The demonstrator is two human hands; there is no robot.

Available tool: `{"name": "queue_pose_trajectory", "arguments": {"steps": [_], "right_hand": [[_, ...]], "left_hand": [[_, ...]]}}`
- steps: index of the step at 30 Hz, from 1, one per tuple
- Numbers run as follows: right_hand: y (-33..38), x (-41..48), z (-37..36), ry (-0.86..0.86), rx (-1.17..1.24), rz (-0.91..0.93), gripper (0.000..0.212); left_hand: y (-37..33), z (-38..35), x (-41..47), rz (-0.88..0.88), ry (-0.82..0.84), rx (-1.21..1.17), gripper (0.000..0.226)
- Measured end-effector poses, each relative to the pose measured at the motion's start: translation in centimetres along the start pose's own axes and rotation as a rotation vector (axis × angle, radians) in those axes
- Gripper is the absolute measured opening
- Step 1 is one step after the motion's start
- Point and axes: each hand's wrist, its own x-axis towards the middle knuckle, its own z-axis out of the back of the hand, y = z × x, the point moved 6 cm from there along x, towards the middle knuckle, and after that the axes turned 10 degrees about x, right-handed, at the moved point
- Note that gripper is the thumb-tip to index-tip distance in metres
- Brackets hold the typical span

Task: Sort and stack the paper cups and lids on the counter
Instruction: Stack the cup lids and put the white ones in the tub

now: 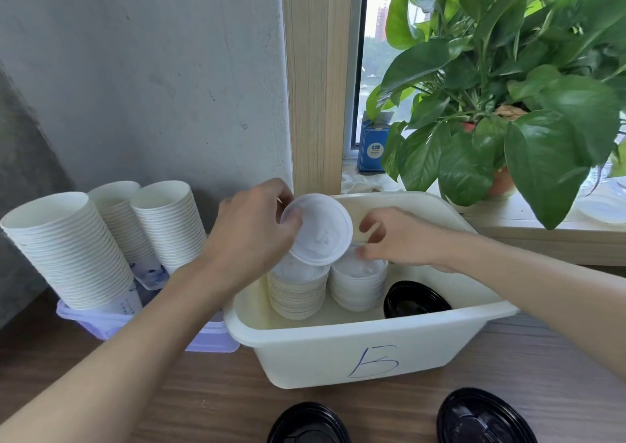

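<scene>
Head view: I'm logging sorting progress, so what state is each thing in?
bin B: open, holds lids.
left lid stack: upright in bin B.
right lid stack: upright in bin B.
black lids: in bin B's right corner.
white lid: tilted, held aloft.
left hand: pinches white lid.
right hand: curled over right lid stack; grip unclear.
cup stacks: nested, leaning left.
</scene>
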Motion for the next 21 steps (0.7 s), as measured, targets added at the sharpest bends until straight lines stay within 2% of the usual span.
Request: {"name": "queue_pose_trajectory", "arguments": {"steps": [4, 9, 21], "right_hand": [[0.2, 0.0, -0.4, -0.034, -0.067, 0.024, 0.057], [0.0, -0.6, -1.4, 0.037, -0.106, 0.001, 0.075], [-1.0, -0.3, -2.4, 0.172, -0.016, -0.051, 0.098]], "left_hand": [[0.4, -0.3, 0.0, 0.025, 0.028, -0.014, 0.004], [0.4, -0.4, -0.2, 0.026, 0.045, -0.010, 0.005], [0.3, -0.5, -0.4, 0.015, 0.062, 0.000, 0.007]]}}
